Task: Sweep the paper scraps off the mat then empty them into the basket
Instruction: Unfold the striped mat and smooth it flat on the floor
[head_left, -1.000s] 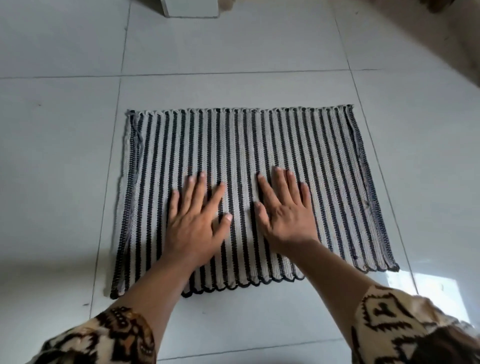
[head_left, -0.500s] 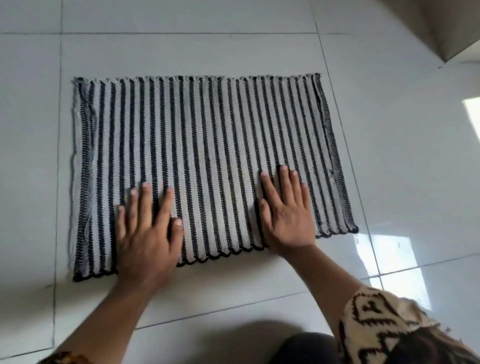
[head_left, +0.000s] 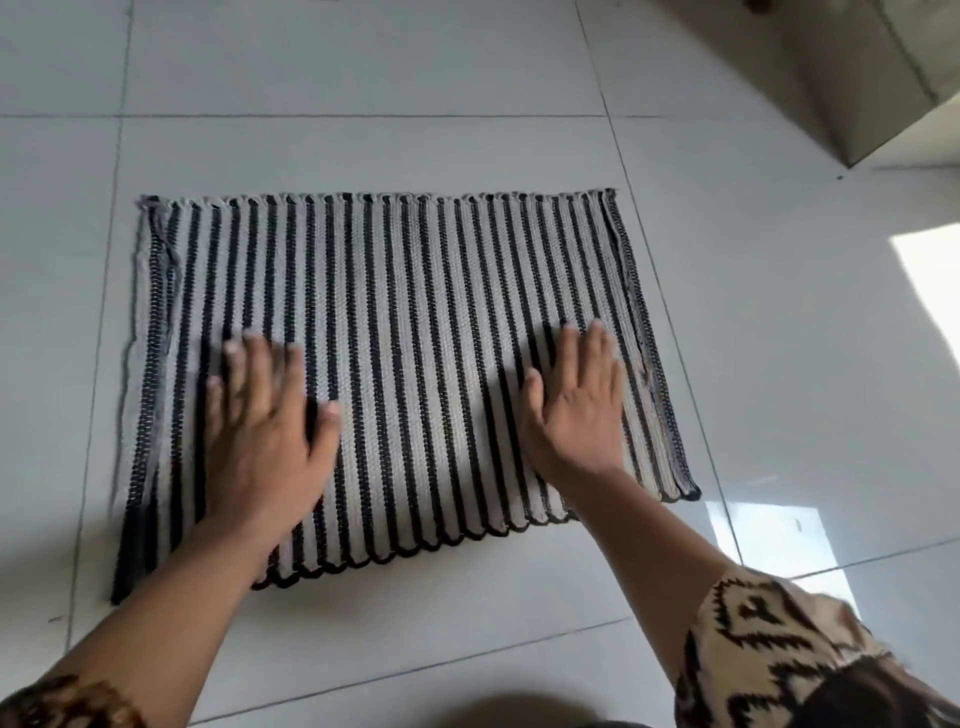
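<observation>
A rectangular woven mat (head_left: 405, 322) with black and cream stripes lies flat on the pale tiled floor. My left hand (head_left: 265, 431) rests palm down on the mat's near left part, fingers spread, a little blurred. My right hand (head_left: 576, 405) presses flat on the near right part, close to the right edge. Neither hand holds anything. I see no paper scraps on the mat and no basket in view.
Pale floor tiles (head_left: 779, 364) surround the mat on all sides. A beige wall or cabinet corner (head_left: 831, 78) juts in at the top right. Bright sun patches (head_left: 774, 535) lie on the floor to the right.
My hands have slid apart across the mat, the left toward the left side and the right toward the right edge. The view has shifted, and the white object at the top is out of frame.
</observation>
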